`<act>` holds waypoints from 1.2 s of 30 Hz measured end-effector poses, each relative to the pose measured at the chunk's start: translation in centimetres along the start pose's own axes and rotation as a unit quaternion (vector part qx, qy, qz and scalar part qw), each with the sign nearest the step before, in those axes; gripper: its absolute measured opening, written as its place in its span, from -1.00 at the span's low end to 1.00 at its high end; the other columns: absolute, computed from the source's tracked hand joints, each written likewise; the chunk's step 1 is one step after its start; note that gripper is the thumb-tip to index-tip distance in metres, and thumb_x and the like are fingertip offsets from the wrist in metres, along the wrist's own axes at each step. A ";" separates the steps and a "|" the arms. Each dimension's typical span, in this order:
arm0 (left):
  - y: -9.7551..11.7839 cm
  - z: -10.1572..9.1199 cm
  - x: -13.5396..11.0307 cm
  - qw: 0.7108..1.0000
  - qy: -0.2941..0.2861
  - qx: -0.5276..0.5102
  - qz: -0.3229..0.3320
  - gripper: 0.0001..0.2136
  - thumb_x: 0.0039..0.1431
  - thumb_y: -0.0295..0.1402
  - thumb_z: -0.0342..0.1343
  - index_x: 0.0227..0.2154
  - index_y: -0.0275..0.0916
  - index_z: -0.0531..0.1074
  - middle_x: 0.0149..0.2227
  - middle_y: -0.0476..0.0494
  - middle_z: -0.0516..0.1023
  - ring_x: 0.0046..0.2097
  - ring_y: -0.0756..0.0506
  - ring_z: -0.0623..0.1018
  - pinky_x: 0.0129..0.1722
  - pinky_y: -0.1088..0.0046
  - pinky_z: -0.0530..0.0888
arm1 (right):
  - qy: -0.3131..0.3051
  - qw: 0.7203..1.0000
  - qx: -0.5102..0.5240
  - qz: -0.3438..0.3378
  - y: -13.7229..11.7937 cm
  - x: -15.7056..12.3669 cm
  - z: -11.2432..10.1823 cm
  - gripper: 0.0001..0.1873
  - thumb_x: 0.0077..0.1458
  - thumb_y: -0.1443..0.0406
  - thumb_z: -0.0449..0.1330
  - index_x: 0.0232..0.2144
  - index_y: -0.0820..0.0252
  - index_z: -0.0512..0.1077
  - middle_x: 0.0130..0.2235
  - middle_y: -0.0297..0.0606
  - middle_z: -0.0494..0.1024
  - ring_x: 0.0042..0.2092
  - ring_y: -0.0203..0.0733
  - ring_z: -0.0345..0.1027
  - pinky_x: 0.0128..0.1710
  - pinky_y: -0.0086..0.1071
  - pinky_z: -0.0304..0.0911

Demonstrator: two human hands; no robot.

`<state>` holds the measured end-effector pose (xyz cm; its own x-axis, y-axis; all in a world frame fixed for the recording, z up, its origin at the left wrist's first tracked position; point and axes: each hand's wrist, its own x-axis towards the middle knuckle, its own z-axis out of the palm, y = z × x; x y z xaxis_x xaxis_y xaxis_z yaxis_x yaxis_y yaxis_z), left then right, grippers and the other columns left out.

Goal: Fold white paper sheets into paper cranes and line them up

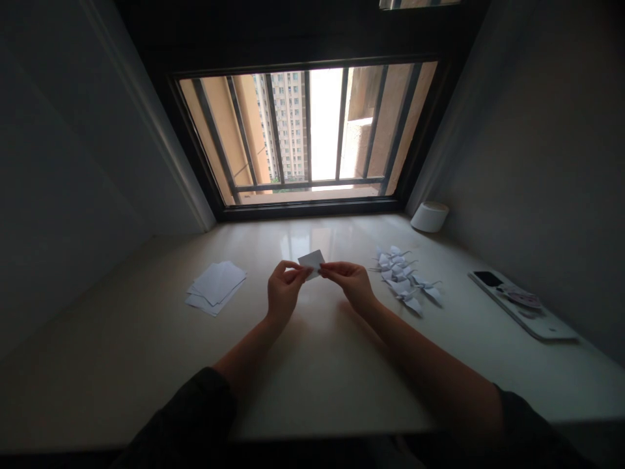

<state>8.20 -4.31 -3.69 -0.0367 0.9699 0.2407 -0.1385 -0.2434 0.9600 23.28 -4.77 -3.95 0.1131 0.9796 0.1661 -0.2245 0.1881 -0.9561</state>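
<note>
A small folded piece of white paper (311, 259) is held up between my two hands, above the middle of the pale sill. My left hand (284, 288) pinches its left lower edge between thumb and fingers. On the other side, my right hand (352, 281) grips the right lower edge in the same way. To the left lies a loose stack of white paper sheets (217, 286). Several folded white paper cranes (398, 273) sit in a cluster right of my right hand. The paper's lower part is partly covered by my fingertips.
A phone (525, 309) with a grip on its back lies at the far right of the sill (312, 371). A white round container (430, 216) stands in the back right corner. Behind the sill is a dark-framed window (312, 210) with bars outside; walls rise on both sides.
</note>
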 end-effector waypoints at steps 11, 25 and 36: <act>-0.5 0.1 0.4 0.999 0.014 -0.032 -0.033 -0.59 -0.17 -0.20 0.28 -0.57 -0.21 0.09 -0.58 0.04 0.48 -0.49 0.01 0.49 -0.42 0.48 0.39 | -0.010 1.000 0.015 0.011 0.5 0.5 -0.4 -0.69 -0.39 0.20 0.42 -0.47 0.18 0.57 -0.42 -0.22 0.61 -0.38 -0.14 0.48 -0.20 -0.18 0.37; -0.4 -0.5 0.3 0.997 -0.044 0.006 -0.061 -0.50 -0.22 -0.27 0.33 -0.17 -0.26 0.31 -0.47 -0.12 0.58 -0.35 -0.12 0.58 -0.31 0.39 0.44 | -0.027 0.999 0.003 0.025 0.9 0.6 -0.6 -0.71 -0.36 0.20 0.41 -0.47 0.17 0.57 -0.46 -0.24 0.60 -0.41 -0.18 0.46 -0.24 -0.24 0.35; -0.7 -0.3 0.9 0.987 -0.061 -0.059 -0.133 -0.61 -0.21 -0.26 0.33 -0.28 -0.37 0.49 -0.40 -0.21 0.60 -0.35 -0.10 0.56 -0.23 0.32 0.47 | -0.030 0.999 -0.014 0.035 0.8 1.2 -1.2 -0.71 -0.37 0.21 0.41 -0.47 0.19 0.56 -0.49 -0.26 0.59 -0.44 -0.23 0.43 -0.28 -0.29 0.32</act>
<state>7.92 -3.29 -4.15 0.1353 0.9908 0.0038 -0.2425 0.0294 0.9697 24.37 -3.52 -4.83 0.0387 0.9930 0.1115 -0.2035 0.1171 -0.9720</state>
